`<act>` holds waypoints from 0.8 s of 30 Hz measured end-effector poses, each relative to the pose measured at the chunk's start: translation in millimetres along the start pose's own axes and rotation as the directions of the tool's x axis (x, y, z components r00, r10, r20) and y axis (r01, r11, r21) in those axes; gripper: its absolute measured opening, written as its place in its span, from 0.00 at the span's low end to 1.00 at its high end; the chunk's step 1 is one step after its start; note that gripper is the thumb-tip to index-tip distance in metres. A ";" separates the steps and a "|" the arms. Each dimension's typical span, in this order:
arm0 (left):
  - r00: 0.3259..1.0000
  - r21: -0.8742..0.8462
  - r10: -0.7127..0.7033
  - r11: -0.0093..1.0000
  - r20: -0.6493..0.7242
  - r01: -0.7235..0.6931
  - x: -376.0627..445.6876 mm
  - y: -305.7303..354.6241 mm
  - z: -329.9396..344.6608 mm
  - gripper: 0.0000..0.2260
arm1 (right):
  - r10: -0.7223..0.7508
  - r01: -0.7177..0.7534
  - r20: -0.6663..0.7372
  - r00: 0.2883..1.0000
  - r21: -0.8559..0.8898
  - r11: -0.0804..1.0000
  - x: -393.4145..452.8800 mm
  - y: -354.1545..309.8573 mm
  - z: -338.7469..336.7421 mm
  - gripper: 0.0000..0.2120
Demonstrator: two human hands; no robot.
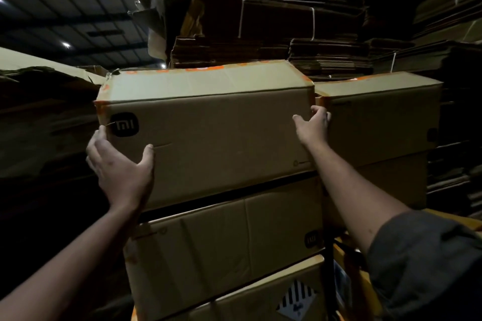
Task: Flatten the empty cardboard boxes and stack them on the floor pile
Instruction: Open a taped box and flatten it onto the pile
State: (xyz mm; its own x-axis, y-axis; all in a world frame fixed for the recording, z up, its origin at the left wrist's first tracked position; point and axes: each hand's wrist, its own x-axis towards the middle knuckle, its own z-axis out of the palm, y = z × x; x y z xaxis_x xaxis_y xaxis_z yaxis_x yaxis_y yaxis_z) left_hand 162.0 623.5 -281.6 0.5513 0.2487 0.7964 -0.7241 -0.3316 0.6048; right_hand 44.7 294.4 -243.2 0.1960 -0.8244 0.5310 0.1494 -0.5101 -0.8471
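Observation:
A long brown cardboard box (221,135) with orange tape along its edges and a black logo sticker sits on top of a stack, at about head height. My left hand (122,167) cups its lower left corner, thumb on the front face and fingers around the left end. My right hand (314,125) grips its right end, fingers tucked into the gap beside the neighbouring box. The box looks closed and still rests on the one beneath it.
Under it stand two more boxes (229,240), the lowest bearing a striped hazard label (296,298). A similar box (378,117) sits tight on the right. Bundles of flattened cardboard (260,23) tower behind and to both sides. The surroundings are dark.

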 end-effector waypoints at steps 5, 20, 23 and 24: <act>0.995 -0.018 -0.093 0.996 -0.036 0.092 5.1 1.4 10.8 0.39 | 0.019 -0.019 -0.023 1.000 0.005 1.000 6.9 8.5 3.5 0.27; 0.931 -0.021 -0.361 0.932 0.059 0.362 28.7 -10.8 -2.4 0.27 | -0.029 0.029 -0.007 1.000 0.030 0.999 -45.3 3.4 36.7 0.28; 0.896 -0.085 -0.406 0.901 0.178 0.425 22.3 -16.8 -8.7 0.26 | 0.056 -0.055 -0.017 0.998 0.037 0.998 -77.8 6.9 53.3 0.27; 0.891 -0.097 -0.403 0.898 0.207 0.429 17.6 -16.2 -10.4 0.25 | 0.069 -0.069 -0.001 0.998 0.027 0.997 -92.4 7.8 59.5 0.27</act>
State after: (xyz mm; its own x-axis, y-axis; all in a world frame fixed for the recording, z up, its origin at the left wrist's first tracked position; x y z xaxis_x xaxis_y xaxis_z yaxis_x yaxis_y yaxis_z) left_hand 179.1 642.7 -277.3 0.8693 0.1667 0.4654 -0.4541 -0.1027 0.8850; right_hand 85.4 381.2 -297.5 0.2047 -0.8579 0.4713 0.1621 -0.4452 -0.8807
